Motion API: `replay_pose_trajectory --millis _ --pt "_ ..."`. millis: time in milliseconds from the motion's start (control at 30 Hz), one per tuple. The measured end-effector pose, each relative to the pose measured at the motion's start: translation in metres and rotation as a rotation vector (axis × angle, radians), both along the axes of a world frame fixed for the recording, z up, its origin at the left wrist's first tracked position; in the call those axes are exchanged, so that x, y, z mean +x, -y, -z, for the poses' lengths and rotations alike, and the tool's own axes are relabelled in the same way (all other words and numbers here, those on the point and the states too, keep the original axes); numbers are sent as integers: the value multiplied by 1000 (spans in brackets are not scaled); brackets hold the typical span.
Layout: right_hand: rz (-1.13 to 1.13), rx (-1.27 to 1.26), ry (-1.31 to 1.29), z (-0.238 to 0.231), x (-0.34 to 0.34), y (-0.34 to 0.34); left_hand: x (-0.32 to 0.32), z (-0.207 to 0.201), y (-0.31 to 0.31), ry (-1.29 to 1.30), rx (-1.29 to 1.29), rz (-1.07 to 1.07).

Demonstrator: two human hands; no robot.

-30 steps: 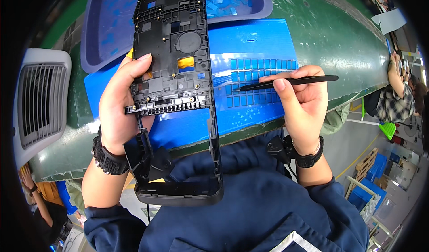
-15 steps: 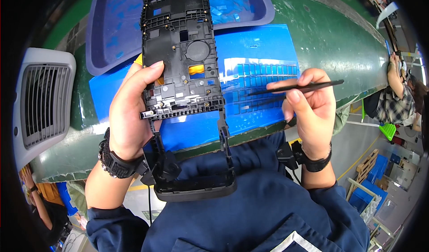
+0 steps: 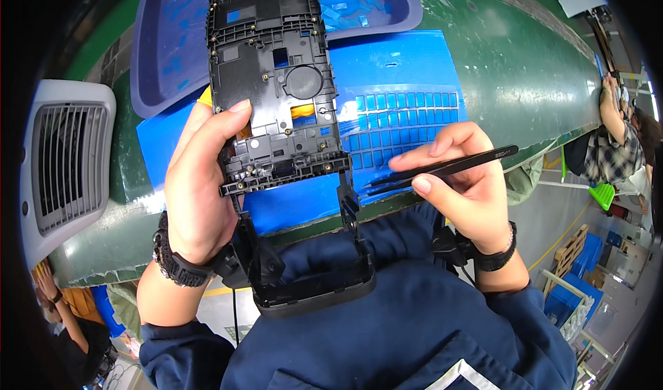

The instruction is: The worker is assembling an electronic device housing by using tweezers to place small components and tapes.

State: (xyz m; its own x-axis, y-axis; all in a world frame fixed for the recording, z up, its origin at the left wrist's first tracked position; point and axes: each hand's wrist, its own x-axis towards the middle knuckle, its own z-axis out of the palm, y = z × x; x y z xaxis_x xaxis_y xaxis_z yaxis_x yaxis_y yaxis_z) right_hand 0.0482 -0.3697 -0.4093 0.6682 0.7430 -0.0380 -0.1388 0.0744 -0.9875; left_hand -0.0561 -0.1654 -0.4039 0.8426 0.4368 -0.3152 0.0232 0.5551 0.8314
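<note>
My left hand [image 3: 200, 183] grips a black plastic housing [image 3: 262, 65] by its left edge, thumb on top and the other fingers beneath. Yellow coverings on those fingers show beside the housing and through an opening in it. An open black frame [image 3: 314, 300] extends from its near end toward my body. In my right hand [image 3: 466, 200] is a pair of black tweezers [image 3: 476, 160], pinched between thumb and fingers. The tips point left, close to the housing's lower right corner, with a narrow gap between them. Beneath lies a blue sheet [image 3: 414, 55] carrying a grid of small blue pieces [image 3: 407, 117].
A grey-purple tray [image 3: 148, 58] with loose blue scraps sits at the far side of the green tabletop [image 3: 511, 79]. A white vented machine [image 3: 72, 162] stands on the left. Other people's hands are at the far left and right rims.
My right hand has moved down and slightly left, bringing the tweezers' tips from over the grid to near the housing's lower right corner. The housing has shifted slightly.
</note>
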Motion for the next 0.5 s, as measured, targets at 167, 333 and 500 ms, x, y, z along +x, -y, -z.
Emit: replay_pose_trajectory --millis 167,333,500 --pt "-136 -298 107 -15 12 12 -3 1 0 -15 -12 7" --pt "112 46 42 3 15 -9 0 -4 5 2 -4 -6" --pt "196 54 76 14 17 -15 -2 -1 0 -49 10 9"
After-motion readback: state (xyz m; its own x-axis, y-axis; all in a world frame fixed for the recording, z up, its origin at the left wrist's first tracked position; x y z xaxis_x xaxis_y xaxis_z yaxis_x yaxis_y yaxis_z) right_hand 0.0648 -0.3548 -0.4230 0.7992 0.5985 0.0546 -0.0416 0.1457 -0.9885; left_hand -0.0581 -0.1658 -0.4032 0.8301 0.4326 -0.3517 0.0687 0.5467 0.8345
